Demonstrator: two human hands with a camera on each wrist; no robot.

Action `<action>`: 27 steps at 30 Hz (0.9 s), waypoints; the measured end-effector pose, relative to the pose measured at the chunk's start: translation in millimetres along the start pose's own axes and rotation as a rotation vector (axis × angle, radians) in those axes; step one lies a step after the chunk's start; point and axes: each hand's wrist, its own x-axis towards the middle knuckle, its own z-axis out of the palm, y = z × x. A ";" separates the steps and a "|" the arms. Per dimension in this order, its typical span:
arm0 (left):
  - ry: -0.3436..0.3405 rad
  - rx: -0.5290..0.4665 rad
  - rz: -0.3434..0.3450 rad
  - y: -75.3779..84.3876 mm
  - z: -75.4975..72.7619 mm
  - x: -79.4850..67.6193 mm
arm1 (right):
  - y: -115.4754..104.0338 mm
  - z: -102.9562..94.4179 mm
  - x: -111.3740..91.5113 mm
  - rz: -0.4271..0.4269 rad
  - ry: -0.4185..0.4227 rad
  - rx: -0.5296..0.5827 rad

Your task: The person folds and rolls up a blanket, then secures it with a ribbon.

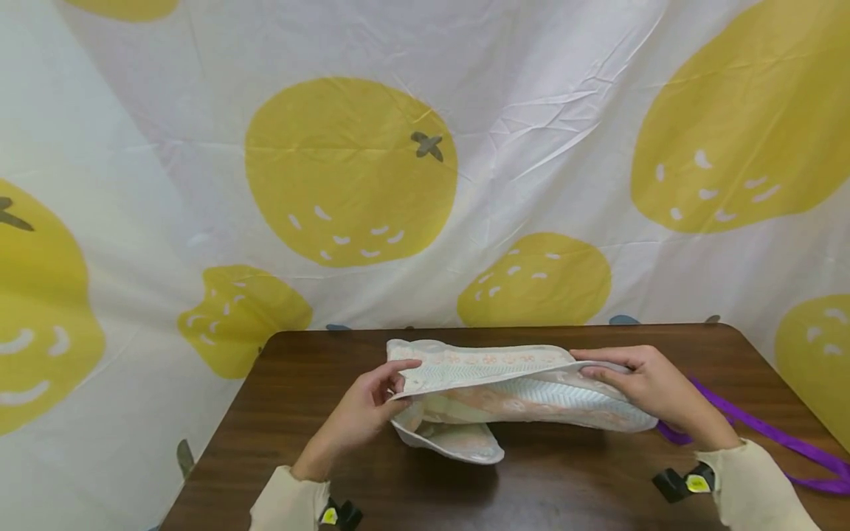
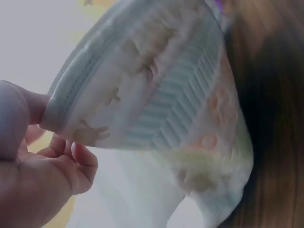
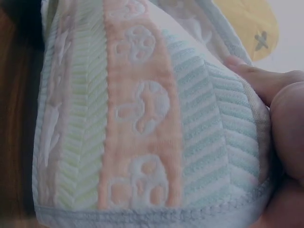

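A pale towel (image 1: 558, 404) with a stitched hem hangs in folds between the two hands, low over the table. Mushroom shapes on peach and mint-green chevron bands run along the towel (image 3: 142, 109) in the right wrist view. My left hand (image 1: 358, 409) pinches its left corner between thumb and fingers. In the left wrist view the towel (image 2: 175, 90) slopes away from that pinch, and a lower flap droops beneath. My right hand (image 1: 654, 383) grips the top edge near the right end, thumb on the near side.
A purple strap (image 1: 770, 424) lies across the right side of the brown wooden table (image 1: 285, 398), partly behind the right hand and the towel. Behind the table hangs a white curtain (image 1: 531, 74) with yellow fruit prints. Small black devices sit by both wrists.
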 end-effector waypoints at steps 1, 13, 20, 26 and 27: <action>0.025 0.070 0.014 -0.7 0.5 -0.8 | -0.3 -0.4 -0.3 -0.005 0.001 -0.001; 0.214 0.520 -0.170 1.8 -0.8 -16.9 | 4.1 -7.4 -4.1 -0.095 0.079 -0.052; 0.048 0.473 -0.270 10.7 -9.7 -21.9 | 5.5 -12.6 -5.8 -0.165 0.153 -0.116; 0.153 0.661 -0.192 16.3 -14.4 -20.3 | 8.5 -21.4 -9.7 -0.176 0.205 -0.145; 0.175 0.695 -0.181 16.1 -14.6 -20.1 | 9.4 -22.6 -10.1 -0.170 0.202 -0.137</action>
